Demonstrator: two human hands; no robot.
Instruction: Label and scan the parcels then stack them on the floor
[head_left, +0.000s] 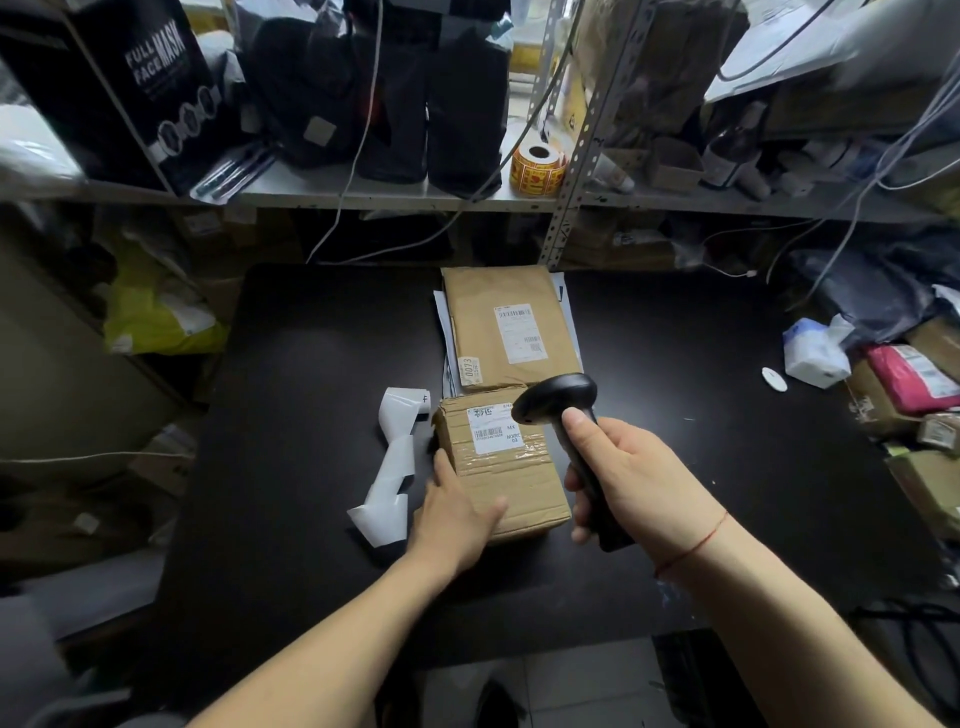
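Right fingers (575, 480): wrapped tight around the handle of the black scanner (558, 402), thumb up near its head.
Right hand (641, 483): raised just right of the small cardboard box (514, 478), thin red thread at the wrist.
Scanner head: above the box's far right corner, facing the white barcode label (491, 428) on the box top.
Left fingers (444, 467): straight and close together, lying along the box's left edge, thumb spread on its top.
Left hand (460, 512): resting on the box's near left corner.
Box: flat on the black table (311, 389), taped and creased.
Brown flat parcel (498, 332): directly behind the box, touching it, labelled, lying on white sheets.
White backing strip (392, 467): curled, just left of the box.
Tissue pack (815, 353): well to the right of the box, near the table edge.
Sticker roll (537, 166): on the shelf far behind the box.
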